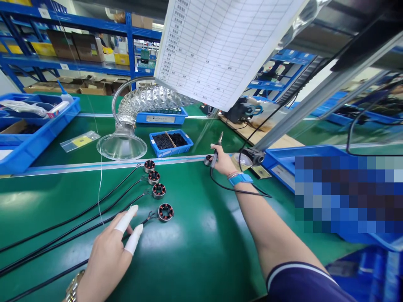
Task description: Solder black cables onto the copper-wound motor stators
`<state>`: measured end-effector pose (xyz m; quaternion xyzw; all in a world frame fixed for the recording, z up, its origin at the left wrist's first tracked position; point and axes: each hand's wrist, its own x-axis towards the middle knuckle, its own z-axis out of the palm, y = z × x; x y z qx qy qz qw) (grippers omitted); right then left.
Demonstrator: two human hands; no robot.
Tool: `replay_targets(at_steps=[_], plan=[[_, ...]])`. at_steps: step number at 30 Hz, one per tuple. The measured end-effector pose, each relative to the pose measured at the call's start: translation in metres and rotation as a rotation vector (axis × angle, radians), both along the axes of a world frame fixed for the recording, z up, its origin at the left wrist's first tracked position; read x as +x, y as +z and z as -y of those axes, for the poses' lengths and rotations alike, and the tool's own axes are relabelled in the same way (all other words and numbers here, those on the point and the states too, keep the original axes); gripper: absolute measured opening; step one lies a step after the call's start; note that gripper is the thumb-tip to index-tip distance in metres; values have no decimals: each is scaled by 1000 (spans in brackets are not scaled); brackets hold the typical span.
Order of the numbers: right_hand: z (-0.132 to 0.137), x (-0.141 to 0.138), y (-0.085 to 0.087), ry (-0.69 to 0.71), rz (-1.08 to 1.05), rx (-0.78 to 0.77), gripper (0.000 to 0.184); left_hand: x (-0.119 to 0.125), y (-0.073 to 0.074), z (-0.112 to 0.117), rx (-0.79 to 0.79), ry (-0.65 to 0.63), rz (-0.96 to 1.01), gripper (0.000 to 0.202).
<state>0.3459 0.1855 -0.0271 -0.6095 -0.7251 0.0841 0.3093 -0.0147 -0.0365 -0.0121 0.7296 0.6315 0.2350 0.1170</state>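
My left hand point(111, 245), with white finger cots on thumb and index finger, reaches over the black cable of the nearest motor stator point(166, 212). Thumb and index finger are spread apart; whether the curled fingers touch the cable is hidden. Farther back, in a row, lie three more ring-shaped stators point(159, 191) with copper windings and black cables point(78, 209) running left. My right hand point(223, 161) is closed around a soldering iron point(215, 156), its tip pointing up and away. Partly behind that hand sits another small metal ring point(208, 160).
A clear funnel hood point(122, 147) on a foil duct point(151, 98) stands behind the stators. Beside it is a blue tray point(171, 152) of small black parts. Blue bins point(47, 138) flank the green bench point(195, 260). A printed sheet point(226, 46) hangs overhead. The iron's cord point(239, 191) loops rightward.
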Motion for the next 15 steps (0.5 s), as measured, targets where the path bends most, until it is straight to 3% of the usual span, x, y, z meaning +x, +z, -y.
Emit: replay_targets(at_steps=[4,8,11,15], plan=[[36,-18,4,102,4,-56,52,0,2,1,6,-8,-20,44],[107,-44,8,182,-43,-123,58,0,3,3,14,-11,-42,44],[162,-60,15,302,-214,-138,58,0,4,4,0,-26,-53,45],[206,-69,15,400,-211,-60,57,6,13,10,-77,-146,-62,42]])
